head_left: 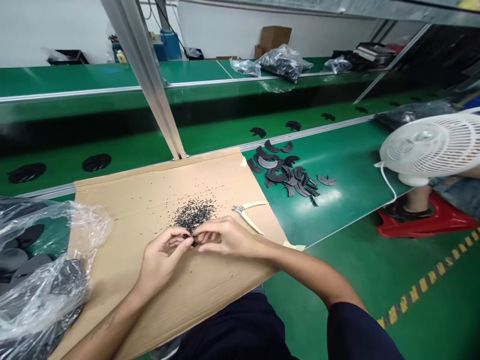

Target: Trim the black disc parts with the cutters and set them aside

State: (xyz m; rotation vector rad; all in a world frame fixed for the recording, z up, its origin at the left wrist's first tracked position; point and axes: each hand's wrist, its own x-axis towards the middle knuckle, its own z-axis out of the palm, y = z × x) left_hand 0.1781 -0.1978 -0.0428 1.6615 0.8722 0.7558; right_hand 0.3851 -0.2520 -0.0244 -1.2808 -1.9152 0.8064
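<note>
My left hand [162, 256] is closed, its thumb and fingers pinching a small black part [194, 243] that is mostly hidden. My right hand [230, 239] meets it from the other side, fingertips closed on the same part. Just beyond the fingers, a scattered pile of tiny black bits [195, 212] lies on a sheet of brown cardboard [123, 240]. A pair of cutting pliers with pale yellow handles [248, 216] rests with handles spread, to the right of the pile.
Black curved pieces [285, 175] lie heaped on the green table at right. A clear plastic bag [41, 295] with dark round pieces is at left. Behind runs a green belt [210, 130] carrying black pieces, with a metal post [150, 85]. A white fan [427, 145] stands right.
</note>
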